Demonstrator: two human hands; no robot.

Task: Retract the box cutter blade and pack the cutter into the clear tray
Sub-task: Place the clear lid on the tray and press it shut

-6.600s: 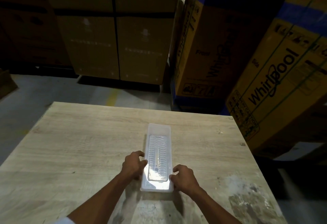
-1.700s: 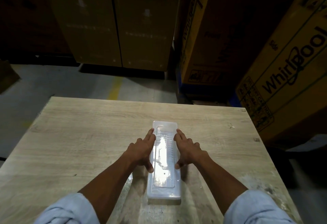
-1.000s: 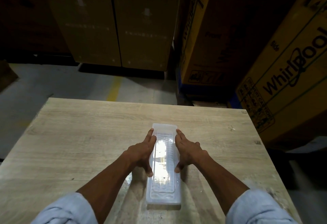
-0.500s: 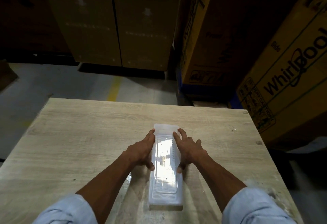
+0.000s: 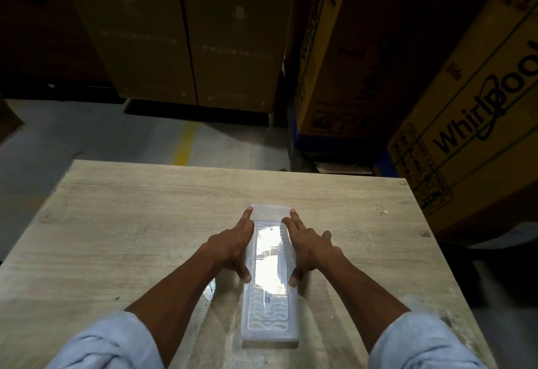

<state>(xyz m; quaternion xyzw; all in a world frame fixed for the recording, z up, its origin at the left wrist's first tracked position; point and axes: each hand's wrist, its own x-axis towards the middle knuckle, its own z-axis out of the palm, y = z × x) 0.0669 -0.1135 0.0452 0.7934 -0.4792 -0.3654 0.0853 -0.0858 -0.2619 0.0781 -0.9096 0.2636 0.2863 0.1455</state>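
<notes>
A long clear plastic tray (image 5: 269, 319) with a ribbed cover lies lengthwise on the wooden table (image 5: 122, 237), near its front middle. Glare whitens its top, and the box cutter cannot be made out through it. My left hand (image 5: 233, 245) lies flat along the tray's left edge, fingers stretched toward the far end, thumb at the side. My right hand (image 5: 308, 247) mirrors it on the right edge, with two fingers resting on the far part of the cover. Both hands press against the tray from either side.
Large yellow cardboard appliance boxes (image 5: 465, 112) stand close off the table's right and far right. Brown cartons (image 5: 186, 42) stack behind, across a concrete floor with a yellow line (image 5: 183, 143). The table's far edge lies well beyond the tray.
Since the oldest frame both hands slid from the tray's near end up along its sides. Over the last second the fingertips crept slightly farther toward the far end; the tray stayed put.
</notes>
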